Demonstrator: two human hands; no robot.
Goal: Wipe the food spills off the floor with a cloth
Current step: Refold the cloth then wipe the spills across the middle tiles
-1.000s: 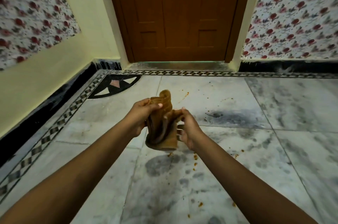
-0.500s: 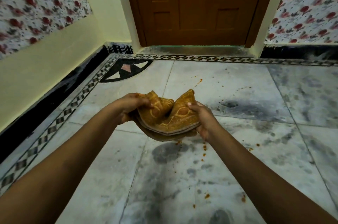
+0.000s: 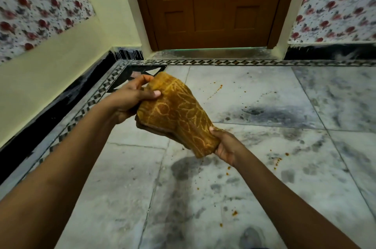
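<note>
A folded mustard-brown patterned cloth [image 3: 179,114] is held in the air above the marble floor [image 3: 264,147]. My left hand [image 3: 130,98] grips its upper left end, thumb on top. My right hand [image 3: 225,145] pinches its lower right corner. Small orange food spills dot the floor: a streak near the door side [image 3: 216,90], specks to the right [image 3: 278,160] and crumbs lower down [image 3: 235,212].
A brown wooden door [image 3: 213,4] stands shut straight ahead. Walls with floral paper and a black skirting [image 3: 61,96] close in on the left. A checkered tile border [image 3: 223,62] runs along the floor's edge.
The cloth went from bunched upright to spread between both hands, then stretched diagonally. My left hand rose toward the upper left and my right hand dropped lower right.
</note>
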